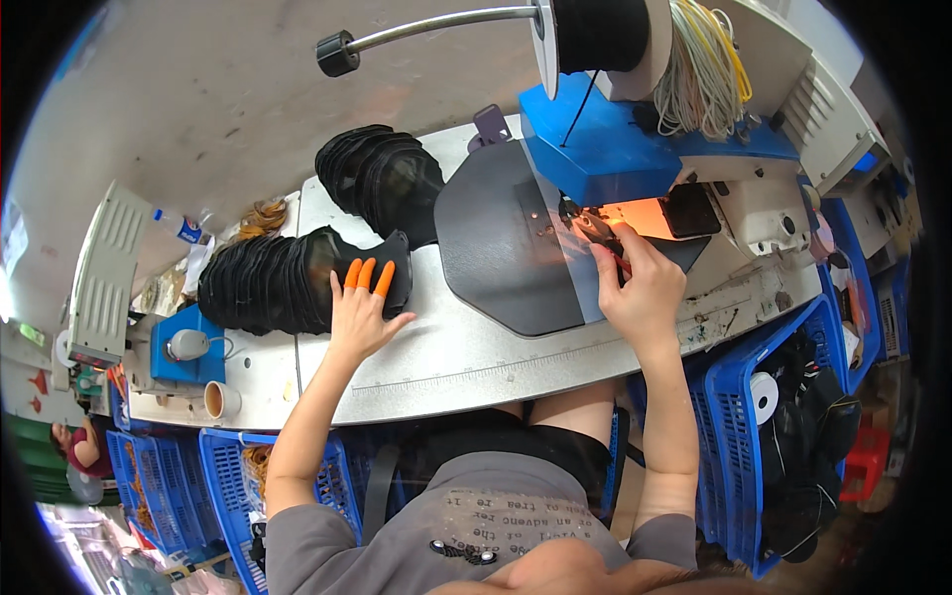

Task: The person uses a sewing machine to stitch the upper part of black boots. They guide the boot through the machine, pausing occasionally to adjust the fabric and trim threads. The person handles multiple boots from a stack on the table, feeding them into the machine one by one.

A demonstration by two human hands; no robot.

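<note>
My left hand (362,315), with orange finger covers on three fingers, lies spread on the front of a row of curved black pieces (263,283). Its fingers rest on the nearest piece and the thumb sticks out to the side. Beside the lit needle area of a blue and white sewing machine (605,149), my right hand (643,288) is closed in a pinch. Something small, dark and reddish shows at its fingertips, too hidden to name. A dark, flat plate (496,243) covers the table left of the needle.
A second stack of black pieces (372,174) stands behind the first. A thread stand with a large black spool (600,35) rises above the machine. A phone (691,210) lies against the machine. Blue baskets (729,436) flank my legs, and a paper cup (222,400) sits at the table's left edge.
</note>
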